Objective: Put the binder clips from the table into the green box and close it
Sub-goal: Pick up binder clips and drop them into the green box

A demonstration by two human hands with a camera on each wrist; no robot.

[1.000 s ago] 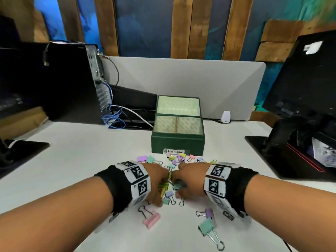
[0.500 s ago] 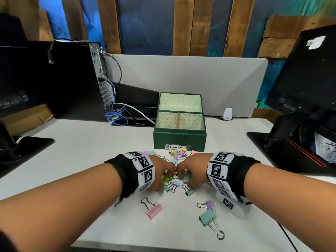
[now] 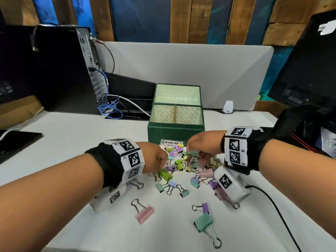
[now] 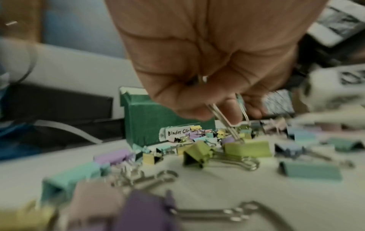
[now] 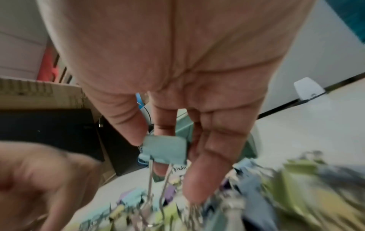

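While the open green cardboard box (image 3: pixel 175 132) stood on the white surface (image 3: pixel 72 148) with its lid tipped back, both hands worked the heap of pastel metal binder clips (image 3: pixel 183 164) spread just in front of it. The left hand (image 3: pixel 154 159) had its fingers (image 4: pixel 231 112) curled tight, pinching the wire handles of a lime-green binder clip (image 3: pixel 165 175) that hung below the fist at the heap's left edge. The right hand (image 3: pixel 203 144), raised nearer the box front, had its fingers (image 5: pixel 199 176) partly bent downward, thumb and forefinger pinching a teal binder clip (image 5: pixel 165 149) by its body, its wire handles dangling. A white handwritten label (image 3: pixel 172 142) on the box front read "Binder Cli", the rest hidden by clips. A larger pink binder clip (image 3: pixel 144 213) and a larger teal-green binder clip (image 3: pixel 204 224) lay apart, farther from the box than the heap.
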